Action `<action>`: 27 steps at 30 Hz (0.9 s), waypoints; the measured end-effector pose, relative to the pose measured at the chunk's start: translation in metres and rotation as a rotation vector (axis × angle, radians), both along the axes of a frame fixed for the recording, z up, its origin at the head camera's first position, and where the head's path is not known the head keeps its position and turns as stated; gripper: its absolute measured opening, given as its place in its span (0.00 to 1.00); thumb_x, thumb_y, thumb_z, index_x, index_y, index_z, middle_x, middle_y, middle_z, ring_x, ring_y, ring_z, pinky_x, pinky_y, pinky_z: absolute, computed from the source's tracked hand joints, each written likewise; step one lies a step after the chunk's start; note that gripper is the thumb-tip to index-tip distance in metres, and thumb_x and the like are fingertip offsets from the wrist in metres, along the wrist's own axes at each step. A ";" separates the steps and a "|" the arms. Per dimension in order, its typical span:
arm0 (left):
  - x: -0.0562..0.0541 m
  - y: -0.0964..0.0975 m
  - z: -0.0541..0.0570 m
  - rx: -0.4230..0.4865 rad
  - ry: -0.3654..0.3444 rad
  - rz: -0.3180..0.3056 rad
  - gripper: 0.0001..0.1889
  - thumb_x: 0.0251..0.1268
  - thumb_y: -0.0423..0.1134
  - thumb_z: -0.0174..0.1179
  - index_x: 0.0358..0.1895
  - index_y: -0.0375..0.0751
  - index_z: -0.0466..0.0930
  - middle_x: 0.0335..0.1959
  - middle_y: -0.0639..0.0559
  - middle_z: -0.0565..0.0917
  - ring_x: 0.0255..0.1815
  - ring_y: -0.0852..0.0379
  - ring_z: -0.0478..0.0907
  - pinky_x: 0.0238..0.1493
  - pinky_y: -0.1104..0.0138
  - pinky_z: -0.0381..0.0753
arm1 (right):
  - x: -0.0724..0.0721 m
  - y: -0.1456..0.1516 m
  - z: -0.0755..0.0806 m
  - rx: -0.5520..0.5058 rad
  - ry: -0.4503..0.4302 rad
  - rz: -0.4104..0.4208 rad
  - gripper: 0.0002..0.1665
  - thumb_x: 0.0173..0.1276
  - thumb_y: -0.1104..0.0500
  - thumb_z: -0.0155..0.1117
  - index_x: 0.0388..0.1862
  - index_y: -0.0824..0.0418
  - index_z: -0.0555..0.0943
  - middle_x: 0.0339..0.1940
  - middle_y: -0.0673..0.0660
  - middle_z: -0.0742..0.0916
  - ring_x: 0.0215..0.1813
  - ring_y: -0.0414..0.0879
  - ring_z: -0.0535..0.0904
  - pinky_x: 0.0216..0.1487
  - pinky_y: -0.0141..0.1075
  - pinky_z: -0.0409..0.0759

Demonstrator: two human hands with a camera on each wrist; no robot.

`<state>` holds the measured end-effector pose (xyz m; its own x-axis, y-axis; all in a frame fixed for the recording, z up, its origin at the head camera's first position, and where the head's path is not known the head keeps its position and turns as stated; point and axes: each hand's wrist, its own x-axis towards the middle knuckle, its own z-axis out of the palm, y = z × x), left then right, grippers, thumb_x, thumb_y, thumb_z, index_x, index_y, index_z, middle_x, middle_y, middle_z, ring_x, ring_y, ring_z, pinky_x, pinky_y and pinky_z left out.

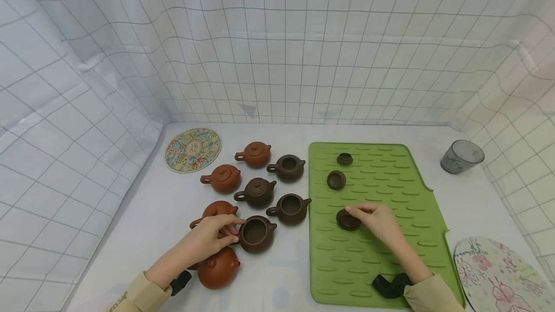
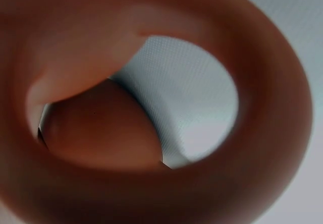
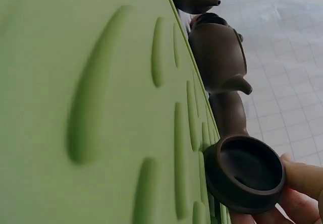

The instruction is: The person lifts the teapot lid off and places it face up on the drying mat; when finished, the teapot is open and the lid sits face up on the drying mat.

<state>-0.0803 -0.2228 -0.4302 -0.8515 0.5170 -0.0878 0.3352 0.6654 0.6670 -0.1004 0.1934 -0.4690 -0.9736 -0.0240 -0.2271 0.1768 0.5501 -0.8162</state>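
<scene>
Pinching a dark lid (image 1: 349,220) by its rim, hollow side up, I have my right hand (image 1: 379,223) closed between thumb and fingers over the green mat (image 1: 338,276). I'd judge this partway: three dark pots (image 1: 257,234) stand open on the worktop (image 1: 286,273) and two other lids (image 1: 336,180) lie on the mat, while a lidded dark pot (image 1: 258,193) and four orange pots (image 1: 218,271) have theirs on. My left hand (image 1: 212,235), thumb and forefinger parted, touches the nearest open pot's handle side; whether it grips the handle, I can't tell.
</scene>
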 end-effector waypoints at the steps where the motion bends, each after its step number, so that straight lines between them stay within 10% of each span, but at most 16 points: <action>1: 0.000 0.000 0.000 0.000 0.001 0.000 0.19 0.60 0.33 0.68 0.56 0.40 0.82 0.34 0.60 0.82 0.35 0.67 0.81 0.37 0.73 0.82 | -0.001 0.000 -0.001 0.012 0.010 0.003 0.24 0.65 0.38 0.67 0.47 0.54 0.89 0.49 0.56 0.89 0.51 0.50 0.83 0.47 0.42 0.81; 15: 0.001 0.001 -0.002 -0.025 -0.012 0.021 0.20 0.60 0.31 0.68 0.56 0.40 0.81 0.34 0.61 0.82 0.35 0.69 0.80 0.39 0.73 0.82 | -0.007 0.007 -0.002 0.069 0.024 0.086 0.26 0.75 0.41 0.55 0.54 0.59 0.85 0.56 0.63 0.86 0.56 0.57 0.82 0.47 0.45 0.80; 21: 0.001 0.002 0.001 -0.048 -0.005 0.018 0.20 0.60 0.32 0.68 0.57 0.41 0.81 0.34 0.61 0.82 0.36 0.69 0.80 0.39 0.73 0.82 | -0.008 0.012 -0.003 0.044 0.037 0.088 0.26 0.76 0.41 0.53 0.54 0.58 0.85 0.57 0.63 0.85 0.44 0.50 0.83 0.39 0.39 0.77; 27: -0.001 0.003 0.012 -0.088 0.021 0.016 0.19 0.62 0.33 0.66 0.58 0.41 0.81 0.36 0.61 0.83 0.38 0.67 0.81 0.39 0.73 0.82 | -0.013 0.013 0.002 0.018 0.102 0.135 0.25 0.77 0.42 0.52 0.57 0.58 0.84 0.54 0.59 0.87 0.56 0.54 0.83 0.50 0.43 0.82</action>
<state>-0.0815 -0.2199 -0.4187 -0.8615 0.4949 -0.1139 0.3379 0.7261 0.5988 -0.1135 0.2060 -0.4668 -0.9799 -0.1526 -0.1285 0.0170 0.5778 -0.8160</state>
